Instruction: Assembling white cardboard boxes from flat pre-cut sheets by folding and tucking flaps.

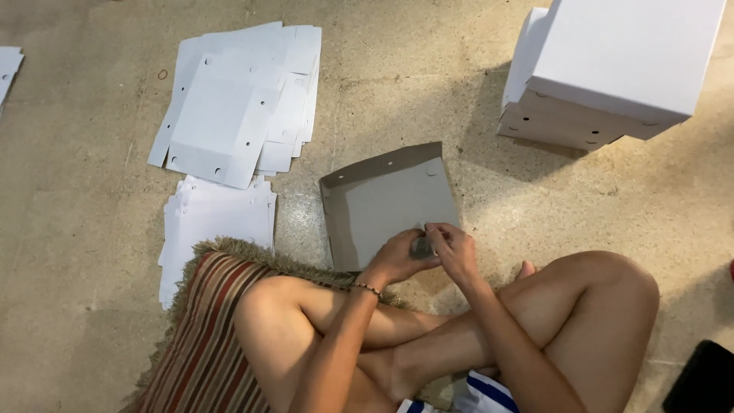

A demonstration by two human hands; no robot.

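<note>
A half-folded grey cardboard box tray (386, 200) lies on the floor in front of my crossed legs, its far and left walls raised. Both hands meet at its near right corner. My left hand (399, 256), with a bead bracelet on the wrist, pinches the near edge of the cardboard. My right hand (453, 248) grips the same corner flap from the right, fingers curled over it. The flap itself is mostly hidden between my fingers.
Flat white box blanks (241, 99) lie spread at the upper left, with a second pile (218, 222) below. Finished white boxes (604, 65) are stacked at the upper right. I sit on a striped fringed cushion (202, 344). A dark object (703, 378) is at the lower right.
</note>
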